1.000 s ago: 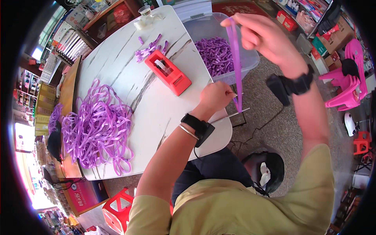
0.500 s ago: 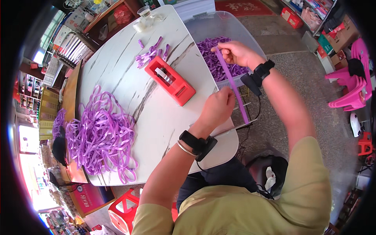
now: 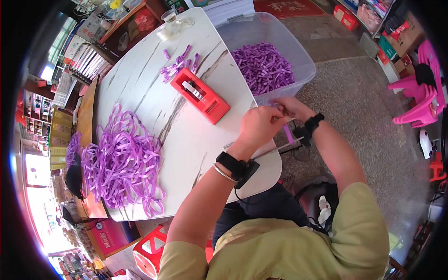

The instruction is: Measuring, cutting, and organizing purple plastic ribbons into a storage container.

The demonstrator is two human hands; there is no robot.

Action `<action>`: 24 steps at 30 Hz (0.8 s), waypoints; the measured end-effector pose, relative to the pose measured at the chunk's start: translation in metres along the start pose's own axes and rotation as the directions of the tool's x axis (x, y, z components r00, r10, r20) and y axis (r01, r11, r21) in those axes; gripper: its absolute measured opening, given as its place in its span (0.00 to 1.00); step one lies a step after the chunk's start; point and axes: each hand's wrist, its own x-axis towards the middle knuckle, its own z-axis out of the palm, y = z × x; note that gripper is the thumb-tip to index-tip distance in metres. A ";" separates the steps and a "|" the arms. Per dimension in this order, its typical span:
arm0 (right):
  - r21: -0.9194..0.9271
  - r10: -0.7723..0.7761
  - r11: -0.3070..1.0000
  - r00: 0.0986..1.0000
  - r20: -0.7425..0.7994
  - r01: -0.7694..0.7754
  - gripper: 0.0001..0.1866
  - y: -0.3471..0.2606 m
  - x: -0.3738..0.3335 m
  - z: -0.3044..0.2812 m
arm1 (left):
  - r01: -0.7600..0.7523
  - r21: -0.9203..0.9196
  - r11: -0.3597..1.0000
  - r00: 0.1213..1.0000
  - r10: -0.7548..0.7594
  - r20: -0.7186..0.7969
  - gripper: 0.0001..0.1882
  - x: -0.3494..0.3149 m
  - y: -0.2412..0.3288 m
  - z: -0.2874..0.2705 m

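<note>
Just past the table's right edge, my left hand [image 3: 261, 123] and my right hand [image 3: 295, 110] meet with fingers pinched together. Between them is a purple ribbon strip [image 3: 287, 133], its lower end hanging below the fingers. The exact grip of each hand is partly hidden. A clear plastic bin [image 3: 303, 70] beyond the hands contains many short purple ribbon pieces [image 3: 263, 67]. On the table, left of my hands, stands a red tape dispenser [image 3: 212, 107] with a roll of tape. A large tangled heap of purple ribbon [image 3: 123, 161] lies at the table's left.
The white marble-patterned table [image 3: 186, 144] fills the middle. A few ribbon pieces [image 3: 177, 67] lie behind the dispenser, and a clear cup [image 3: 169, 17] stands at the far end. Thin metal rods [image 3: 275, 150] jut from the table's right edge. Pink chairs [image 3: 420, 98] stand far right.
My right hand has come down from over the bin to meet my left hand. The ribbon, stretched long before, now shows only a short hanging end. My left hand has shifted slightly.
</note>
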 end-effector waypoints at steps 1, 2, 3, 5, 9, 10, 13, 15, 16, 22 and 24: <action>-0.145 -0.009 0.989 0.999 -0.044 0.003 0.14 0.009 -0.015 0.001 | 0.001 0.001 1.000 1.000 -0.001 0.002 0.09 -0.002 -0.001 -0.001; -0.209 -0.011 0.978 1.000 0.021 0.015 0.14 0.031 -0.024 -0.016 | 0.008 -0.001 1.000 1.000 -0.008 0.021 0.10 0.001 0.003 0.001; -0.275 -0.007 0.961 0.996 0.091 0.032 0.13 0.053 -0.031 -0.032 | 0.018 -0.001 1.000 0.999 -0.018 0.035 0.10 0.003 0.006 0.001; -0.412 0.071 0.911 0.995 0.073 -0.035 0.14 0.066 -0.073 -0.020 | 0.036 0.012 0.999 0.999 -0.036 0.032 0.10 0.000 0.001 -0.002; -0.322 0.141 0.940 0.988 0.056 -0.116 0.16 0.094 -0.129 -0.010 | 0.052 0.037 0.998 0.996 -0.054 0.067 0.10 0.002 0.004 -0.004; -0.341 0.103 0.937 0.992 0.073 -0.072 0.17 0.098 -0.137 -0.007 | 0.049 0.037 0.998 0.996 -0.052 0.072 0.10 0.003 0.004 -0.004; -0.357 0.059 0.934 0.990 0.132 -0.008 0.16 0.105 -0.156 -0.002 | 0.077 0.016 0.997 0.992 -0.078 0.102 0.11 0.004 0.004 -0.003; -0.316 0.056 0.949 0.988 0.143 -0.008 0.16 0.109 -0.170 0.002 | 0.054 0.044 0.998 0.997 -0.057 0.060 0.12 0.003 0.004 -0.002; -0.317 0.028 0.948 0.992 0.123 0.013 0.16 0.108 -0.180 0.003 | 0.053 0.046 0.998 0.997 -0.056 0.059 0.12 0.003 0.003 -0.002; -0.330 -0.104 0.937 0.993 0.047 0.114 0.11 0.096 -0.235 0.025 | 0.040 0.040 0.998 0.994 -0.044 0.097 0.12 0.003 0.002 -0.004; -0.243 -0.130 0.962 0.992 -0.002 0.125 0.08 0.095 -0.249 0.034 | 0.054 0.068 0.996 0.992 -0.062 0.114 0.12 0.004 0.004 -0.004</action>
